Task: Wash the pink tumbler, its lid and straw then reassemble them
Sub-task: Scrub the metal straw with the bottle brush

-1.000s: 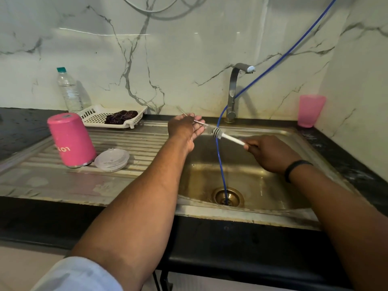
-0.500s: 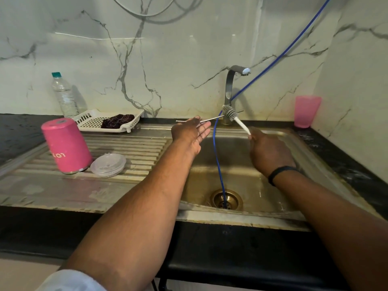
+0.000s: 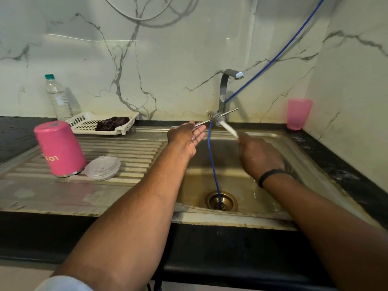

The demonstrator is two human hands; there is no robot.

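Here left hand (image 3: 185,136) grip pinches metal straw (image 3: 214,119); right hand (image 3: 259,154) grip holds brush (image 3: 222,122) crossing straw.

White marble-veined wall panels (image 3: 168,59) are wrapping the corner, glare streaking across them. Black countertop (image 3: 340,164) is framing a stainless sink (image 3: 231,219) with ribbed drainboard (image 3: 130,152). Chrome tap (image 3: 225,89) is standing at the back.

Your steel drainboard (image 3: 130,152) carries the upturned pink tumbler (image 3: 60,149), clear lid (image 3: 102,168) touching it, and white tray (image 3: 100,123).
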